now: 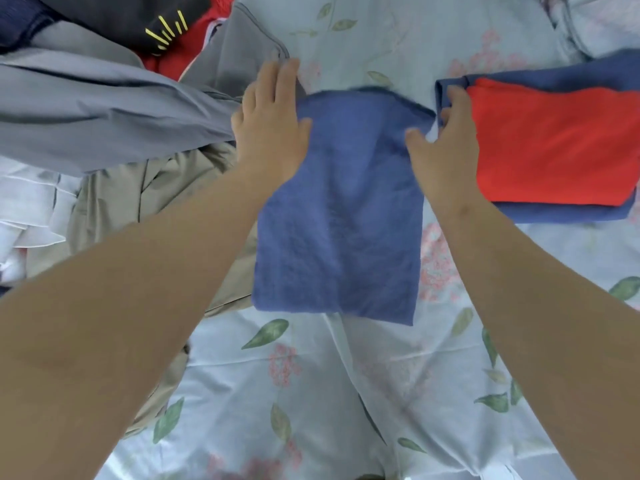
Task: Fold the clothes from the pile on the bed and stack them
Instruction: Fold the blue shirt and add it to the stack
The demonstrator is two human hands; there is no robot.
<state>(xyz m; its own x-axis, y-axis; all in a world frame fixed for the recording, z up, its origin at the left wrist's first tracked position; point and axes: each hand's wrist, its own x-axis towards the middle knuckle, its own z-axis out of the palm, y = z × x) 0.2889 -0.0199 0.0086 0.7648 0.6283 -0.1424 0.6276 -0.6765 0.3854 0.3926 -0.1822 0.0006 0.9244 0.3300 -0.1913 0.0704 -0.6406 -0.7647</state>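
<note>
Where the flowered sheet covers the bed, it fills most of the view, pale blue with pink blooms and green leaves. On the left lies the pile of unfolded clothes: a large grey garment sprawls across it, a beige garment lies under its near edge, and a black garment with yellow marks sits at the far side beside something red. On the right rests the stack, a folded red piece lying on top of a folded blue piece. Between pile and stack is the blue cloth, a tall rectangle spread between the two hands, its near edge overlapping the beige garment at the left; blur hides whether it lies flat or hangs. The left hand grasps the cloth's far left corner, thumb on top and fingers straight beyond it, touching the grey garment. The right hand grasps the far right corner between thumb and curled fingers, just beside the stack.
</note>
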